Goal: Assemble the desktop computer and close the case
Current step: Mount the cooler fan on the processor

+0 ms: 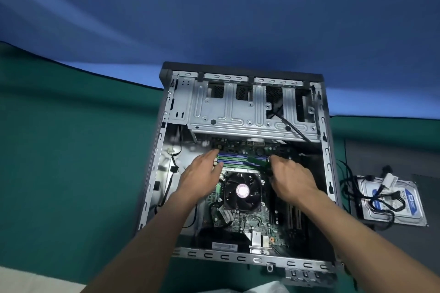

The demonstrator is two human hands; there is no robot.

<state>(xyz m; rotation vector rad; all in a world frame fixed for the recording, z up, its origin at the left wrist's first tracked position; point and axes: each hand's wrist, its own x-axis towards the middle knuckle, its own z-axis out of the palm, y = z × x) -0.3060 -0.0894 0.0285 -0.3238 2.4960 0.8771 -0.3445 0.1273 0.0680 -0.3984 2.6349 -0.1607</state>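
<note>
Green mat (pixel 71 150); memory stick (pixel 258 162) in right grip (pixel 292 179), tilted over slots (pixel 238 157).

Case (pixel 327 150) lies open toward us. Cage (pixel 228 112) roofs the upper part, fan (pixel 242 190) bulks mid-frame; the strip between is filled by left hand (pixel 202 176) and right hand (pixel 294 179) pinching a stick (pixel 258 162). Free floor inside at left, cables (pixel 174 169) trailing.

The right hand (pixel 292 178) half-hides the memory stick (pixel 257 161).
</note>
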